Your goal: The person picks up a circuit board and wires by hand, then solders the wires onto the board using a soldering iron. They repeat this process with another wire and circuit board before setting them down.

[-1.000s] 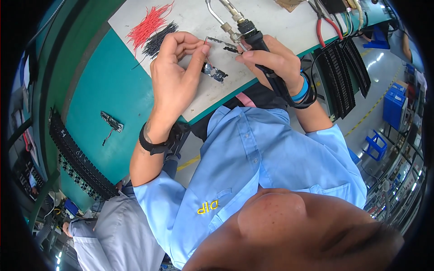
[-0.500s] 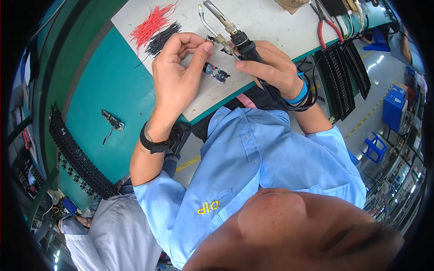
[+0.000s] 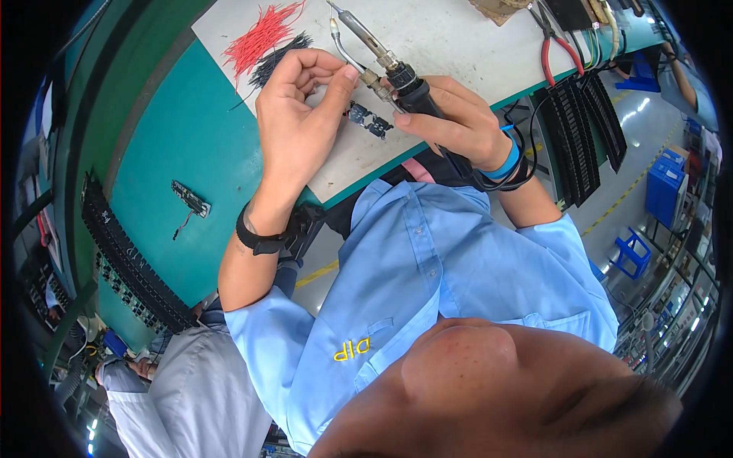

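My right hand is wrapped around the black handle of a soldering iron. A thin bent metal feed tube runs alongside the iron's barrel, and both point up and away from me. My left hand is closed, thumb and forefinger pinched together beside the feed tube; whatever they hold is too small to make out. Just below the pinch, a small dark circuit board lies on the white work surface. Beyond my left hand are a bundle of red wires and a bundle of black wires.
Red-handled pliers lie at the far right. On the green bench at left rests another small board with a wire. Long black strips of boards lie farther left. Someone in a grey garment is at lower left.
The soldering iron has shifted slightly up and left with my right hand. A short red wire seen below my left fingertips no longer shows there. The small board looks slightly turned.
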The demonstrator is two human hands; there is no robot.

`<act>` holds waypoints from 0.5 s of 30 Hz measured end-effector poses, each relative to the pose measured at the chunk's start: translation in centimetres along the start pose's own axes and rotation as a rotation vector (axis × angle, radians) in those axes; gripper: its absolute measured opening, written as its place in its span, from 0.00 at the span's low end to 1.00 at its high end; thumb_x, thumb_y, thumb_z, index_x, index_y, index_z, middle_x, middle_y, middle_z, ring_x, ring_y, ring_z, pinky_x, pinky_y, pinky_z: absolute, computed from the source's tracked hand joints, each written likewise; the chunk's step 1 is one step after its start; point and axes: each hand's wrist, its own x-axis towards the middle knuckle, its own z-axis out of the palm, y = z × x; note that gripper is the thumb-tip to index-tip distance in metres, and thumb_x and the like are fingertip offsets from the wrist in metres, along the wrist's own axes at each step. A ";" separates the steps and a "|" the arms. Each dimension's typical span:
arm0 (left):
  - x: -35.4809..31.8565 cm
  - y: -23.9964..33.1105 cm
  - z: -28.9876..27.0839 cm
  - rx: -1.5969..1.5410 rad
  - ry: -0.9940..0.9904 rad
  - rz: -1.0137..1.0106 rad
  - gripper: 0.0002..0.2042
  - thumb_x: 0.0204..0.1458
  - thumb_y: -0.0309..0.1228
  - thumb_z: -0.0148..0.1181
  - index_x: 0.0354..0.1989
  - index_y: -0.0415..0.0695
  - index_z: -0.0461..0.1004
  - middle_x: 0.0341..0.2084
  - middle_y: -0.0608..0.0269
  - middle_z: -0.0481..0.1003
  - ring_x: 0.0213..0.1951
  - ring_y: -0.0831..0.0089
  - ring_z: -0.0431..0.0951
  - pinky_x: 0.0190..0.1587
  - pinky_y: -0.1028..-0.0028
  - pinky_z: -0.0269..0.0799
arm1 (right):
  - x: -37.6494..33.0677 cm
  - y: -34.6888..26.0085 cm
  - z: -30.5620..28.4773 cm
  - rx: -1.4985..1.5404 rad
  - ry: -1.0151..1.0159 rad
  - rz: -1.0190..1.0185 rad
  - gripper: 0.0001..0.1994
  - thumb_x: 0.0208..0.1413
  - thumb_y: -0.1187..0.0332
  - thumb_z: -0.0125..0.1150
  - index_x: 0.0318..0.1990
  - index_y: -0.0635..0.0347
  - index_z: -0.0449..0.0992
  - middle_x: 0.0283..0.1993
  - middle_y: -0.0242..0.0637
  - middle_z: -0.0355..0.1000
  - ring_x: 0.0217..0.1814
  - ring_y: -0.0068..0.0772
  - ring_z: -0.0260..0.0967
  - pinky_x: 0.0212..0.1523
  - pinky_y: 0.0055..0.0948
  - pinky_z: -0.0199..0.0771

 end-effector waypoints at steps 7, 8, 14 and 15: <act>0.1 -0.1 -0.1 -0.041 -0.013 -0.010 0.07 0.59 0.21 0.65 0.42 0.35 0.74 0.35 0.62 0.80 0.40 0.78 0.81 0.41 0.79 0.76 | -0.6 0.6 0.7 0.040 0.060 0.017 0.26 0.42 0.80 0.79 0.52 0.59 0.77 0.45 0.51 0.79 0.43 0.47 0.79 0.42 0.36 0.80; 0.1 0.0 -0.1 -0.056 -0.013 -0.024 0.07 0.59 0.21 0.65 0.42 0.35 0.74 0.35 0.61 0.80 0.40 0.77 0.81 0.41 0.79 0.76 | -0.7 0.7 0.7 0.048 0.068 0.022 0.27 0.42 0.80 0.80 0.52 0.59 0.76 0.45 0.51 0.79 0.42 0.46 0.79 0.42 0.36 0.80; 0.1 0.1 -0.1 -0.060 -0.011 -0.040 0.07 0.59 0.21 0.65 0.42 0.35 0.74 0.35 0.61 0.80 0.40 0.76 0.82 0.41 0.79 0.76 | -0.5 0.7 1.2 0.053 0.132 0.019 0.29 0.41 0.78 0.83 0.52 0.58 0.75 0.44 0.50 0.79 0.39 0.45 0.78 0.40 0.34 0.79; 0.1 -0.1 -0.1 -0.069 -0.011 -0.024 0.07 0.59 0.21 0.65 0.42 0.35 0.74 0.36 0.61 0.80 0.40 0.76 0.82 0.41 0.79 0.76 | -0.3 0.6 1.1 0.056 0.139 0.021 0.29 0.41 0.78 0.83 0.53 0.58 0.75 0.44 0.50 0.79 0.38 0.45 0.78 0.39 0.34 0.79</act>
